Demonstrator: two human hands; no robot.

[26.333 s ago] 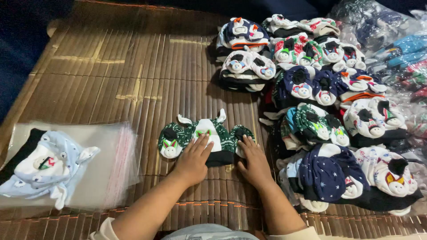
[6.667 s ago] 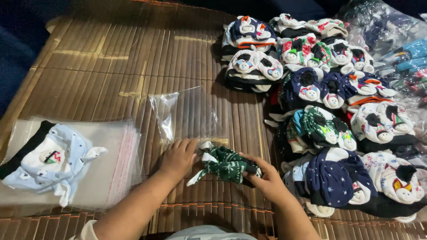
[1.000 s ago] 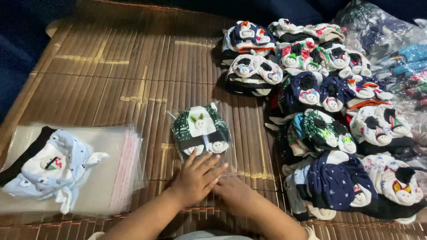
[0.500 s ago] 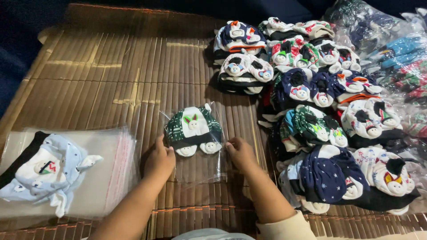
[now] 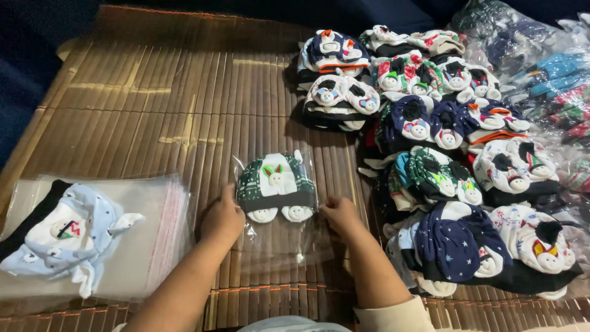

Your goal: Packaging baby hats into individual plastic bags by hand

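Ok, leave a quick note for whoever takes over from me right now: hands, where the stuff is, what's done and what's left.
Left hand and right hand each pinch a side edge of the clear bag flat on the bamboo mat.
Done: the green baby set is inside the bag.
Left: the bag's open end near you looks unsealed.
Spare bags lie left, with a light blue set on top. Unbagged sets are piled right.
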